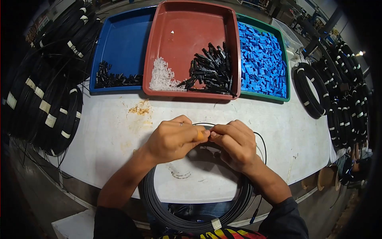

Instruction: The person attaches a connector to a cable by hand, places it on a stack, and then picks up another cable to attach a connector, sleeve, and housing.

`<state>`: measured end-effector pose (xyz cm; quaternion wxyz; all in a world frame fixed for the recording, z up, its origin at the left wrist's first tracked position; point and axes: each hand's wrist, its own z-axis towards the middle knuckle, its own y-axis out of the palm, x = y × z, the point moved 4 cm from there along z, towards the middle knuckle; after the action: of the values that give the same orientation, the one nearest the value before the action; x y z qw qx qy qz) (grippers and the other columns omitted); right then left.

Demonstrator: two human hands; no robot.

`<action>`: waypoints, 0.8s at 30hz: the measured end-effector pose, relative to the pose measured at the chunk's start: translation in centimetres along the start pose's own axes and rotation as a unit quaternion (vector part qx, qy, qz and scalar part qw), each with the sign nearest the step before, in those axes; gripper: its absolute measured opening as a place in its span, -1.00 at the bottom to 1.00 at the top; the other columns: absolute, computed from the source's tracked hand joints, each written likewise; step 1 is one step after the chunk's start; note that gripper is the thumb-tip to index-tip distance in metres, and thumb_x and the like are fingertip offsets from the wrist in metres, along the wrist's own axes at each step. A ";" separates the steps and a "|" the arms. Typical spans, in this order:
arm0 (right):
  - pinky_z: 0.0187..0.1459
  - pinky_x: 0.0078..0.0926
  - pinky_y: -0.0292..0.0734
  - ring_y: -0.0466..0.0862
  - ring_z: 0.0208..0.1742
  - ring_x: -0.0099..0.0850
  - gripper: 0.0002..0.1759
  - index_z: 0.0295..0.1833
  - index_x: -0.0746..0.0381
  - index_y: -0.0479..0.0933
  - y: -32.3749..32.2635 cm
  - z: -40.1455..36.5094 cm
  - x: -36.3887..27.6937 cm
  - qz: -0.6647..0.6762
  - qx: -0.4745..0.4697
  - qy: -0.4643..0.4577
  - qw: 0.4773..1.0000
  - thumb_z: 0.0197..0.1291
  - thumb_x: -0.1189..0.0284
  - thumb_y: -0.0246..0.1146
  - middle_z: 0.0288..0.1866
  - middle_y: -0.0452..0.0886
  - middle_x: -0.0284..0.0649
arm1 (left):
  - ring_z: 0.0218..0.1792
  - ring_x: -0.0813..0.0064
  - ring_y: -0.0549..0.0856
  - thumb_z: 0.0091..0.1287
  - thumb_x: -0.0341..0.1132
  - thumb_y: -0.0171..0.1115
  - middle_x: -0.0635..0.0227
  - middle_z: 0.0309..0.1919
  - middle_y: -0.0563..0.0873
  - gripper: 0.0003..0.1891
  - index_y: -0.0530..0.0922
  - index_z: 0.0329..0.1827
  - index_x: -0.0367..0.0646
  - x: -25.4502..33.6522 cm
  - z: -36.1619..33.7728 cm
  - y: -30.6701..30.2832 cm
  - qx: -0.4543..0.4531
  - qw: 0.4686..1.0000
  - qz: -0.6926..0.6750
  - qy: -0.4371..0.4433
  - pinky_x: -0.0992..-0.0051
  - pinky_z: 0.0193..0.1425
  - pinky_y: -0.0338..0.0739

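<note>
My left hand (175, 138) and my right hand (234, 142) meet over the white table (278, 131), fingertips pinched together on the thin end of a black cable. What exactly sits between the fingertips is too small to tell. The cable belongs to a black coil (159, 205) that lies on the table's front edge and hangs over my lap, bound with a white tape tab. A thin loop of the cable arcs up behind my hands.
Behind my hands stand a blue tray (119, 36) with black parts, a red tray (187, 24) holding white pieces (162, 77) and black connectors (211, 69), and a green tray with blue parts (260, 59). Taped black cable coils pile at left (47, 91) and right (338, 91).
</note>
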<state>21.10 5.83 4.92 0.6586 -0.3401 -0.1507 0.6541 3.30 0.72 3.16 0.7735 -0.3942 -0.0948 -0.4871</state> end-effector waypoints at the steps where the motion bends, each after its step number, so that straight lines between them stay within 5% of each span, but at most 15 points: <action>1: -0.33 -0.40 0.61 0.70 -0.39 -0.35 -0.80 -0.28 0.36 0.61 0.1 -0.1 0.2 0.041 -0.027 0.038 0.998 -0.06 0.78 0.37 -0.22 0.76 -0.10 | -0.40 0.41 0.79 0.13 -0.57 0.55 0.19 -0.29 0.83 -0.84 0.74 -0.26 -0.32 0.6 0.0 0.1 0.001 0.994 0.056 0.095 0.44 -0.25 0.66; 2: -0.33 -0.40 0.61 0.70 -0.39 -0.35 -0.80 -0.28 0.36 0.61 0.2 -0.4 0.3 0.040 -0.025 0.040 0.998 -0.06 0.78 0.37 -0.22 0.76 -0.10 | -0.40 0.41 0.79 0.13 -0.57 0.55 0.19 -0.29 0.83 -0.84 0.74 -0.26 -0.32 1.0 0.2 0.0 -0.001 0.994 0.055 0.095 0.44 -0.25 0.66; 4: -0.16 -0.46 0.73 0.78 -0.20 -0.41 -0.74 -0.24 0.41 0.58 1.7 -1.8 2.1 0.299 -0.061 0.277 0.911 0.00 0.94 0.21 -0.15 0.78 -0.02 | -0.36 0.45 0.78 0.14 -0.55 0.51 0.26 -0.31 0.79 -0.88 0.73 -0.29 -0.28 2.5 0.2 0.4 -0.056 0.957 0.217 0.183 0.44 -0.25 0.62; 6: -0.02 -0.48 0.76 0.79 -0.08 -0.43 -0.73 -0.22 0.45 0.56 2.2 -2.1 2.5 0.352 -0.080 0.315 0.878 0.07 0.98 0.16 -0.13 0.78 -0.01 | -0.32 0.48 0.78 0.19 -0.53 0.47 0.28 -0.28 0.78 -0.93 0.73 -0.31 -0.27 2.4 0.2 0.5 -0.045 0.952 0.232 0.194 0.47 -0.29 0.59; 9: -0.11 -0.39 0.74 0.83 -0.19 -0.29 -0.77 -0.21 0.42 0.59 2.1 -1.6 2.2 0.311 -0.031 0.281 0.907 0.03 0.89 0.27 -0.22 0.78 -0.03 | -0.51 0.55 0.64 0.22 -0.45 0.46 0.39 -0.46 0.71 -0.88 0.66 -0.41 -0.23 2.0 0.2 0.5 -0.021 0.947 0.250 0.202 0.50 -0.31 0.57; 11: -0.21 -0.35 0.69 0.79 -0.23 -0.23 -0.78 -0.22 0.39 0.60 1.1 -0.7 1.3 0.168 0.006 0.160 0.973 -0.02 0.79 0.40 -0.17 0.77 -0.06 | -0.49 0.48 0.71 0.23 -0.44 0.52 0.29 -0.43 0.79 -0.87 0.70 -0.36 -0.28 0.6 0.0 0.0 0.057 0.994 0.066 0.065 0.47 -0.33 0.61; 13: -0.25 -0.34 0.65 0.75 -0.25 -0.23 -0.77 -0.23 0.37 0.61 0.7 -0.4 0.8 0.101 0.006 0.091 0.991 -0.04 0.71 0.43 -0.17 0.75 -0.07 | -0.48 0.43 0.74 0.24 -0.44 0.54 0.25 -0.41 0.81 -0.86 0.72 -0.32 -0.30 0.6 0.1 -0.3 0.037 0.999 0.025 -0.008 0.45 -0.34 0.62; 15: -0.30 -0.33 0.57 0.67 -0.32 -0.30 -0.74 -0.24 0.34 0.61 0.3 0.0 0.0 -0.006 0.014 -0.025 1.000 -0.10 0.55 0.46 -0.18 0.72 -0.11 | -0.47 0.37 0.76 0.24 -0.44 0.56 0.21 -0.40 0.83 -0.85 0.73 -0.28 -0.32 0.7 0.1 -0.4 0.014 0.997 -0.015 -0.080 0.43 -0.36 0.63; 17: -0.29 -0.33 0.57 0.66 -0.33 -0.30 -0.74 -0.25 0.33 0.60 0.4 0.0 -0.2 -0.032 0.026 -0.046 0.998 -0.11 0.54 0.45 -0.18 0.72 -0.12 | -0.47 0.30 0.76 0.23 -0.46 0.55 0.22 -0.43 0.82 -0.85 0.75 -0.23 -0.34 -0.1 -0.2 0.2 0.002 0.947 -0.212 -0.242 0.40 -0.39 0.64; 18: -0.28 -0.33 0.57 0.65 -0.33 -0.30 -0.73 -0.25 0.33 0.60 0.4 0.0 -0.3 -0.058 0.039 -0.066 0.995 -0.12 0.52 0.45 -0.19 0.71 -0.12 | -0.47 0.30 0.76 0.23 -0.46 0.55 0.22 -0.43 0.82 -0.85 0.75 -0.23 -0.34 -0.1 -0.2 0.2 0.001 0.947 -0.211 -0.241 0.40 -0.39 0.64; 20: -0.27 -0.31 0.58 0.67 -0.32 -0.27 -0.71 -0.28 0.33 0.58 0.3 -0.3 -0.2 -0.032 0.017 -0.034 0.999 -0.21 0.59 0.46 -0.18 0.72 -0.13 | -0.46 0.31 0.76 0.21 -0.48 0.55 0.24 -0.41 0.82 -0.86 0.73 -0.27 -0.32 0.8 0.3 0.1 -0.021 0.997 -0.006 -0.072 0.43 -0.38 0.61; 23: -0.24 -0.26 0.66 0.75 -0.26 -0.17 -0.71 -0.33 0.38 0.53 1.0 -1.0 1.2 0.166 -0.055 0.161 0.972 -0.27 0.84 0.32 -0.23 0.75 -0.08 | -0.50 0.37 0.75 0.20 -0.56 0.55 0.16 -0.38 0.84 -0.88 0.73 -0.29 -0.34 0.7 -0.2 0.4 -0.041 0.997 0.039 0.043 0.41 -0.37 0.62; 24: -0.24 -0.26 0.66 0.75 -0.26 -0.17 -0.71 -0.33 0.38 0.53 1.1 -1.1 1.2 0.166 -0.053 0.162 0.971 -0.27 0.84 0.32 -0.23 0.75 -0.08 | -0.50 0.37 0.75 0.20 -0.56 0.55 0.16 -0.38 0.84 -0.88 0.73 -0.29 -0.34 0.7 -0.1 0.4 -0.043 0.997 0.039 0.043 0.41 -0.37 0.62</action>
<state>21.03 6.63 3.13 0.5374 -0.4960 -0.0177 0.6818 3.99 0.22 3.22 0.7776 -0.4097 -0.0251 -0.4764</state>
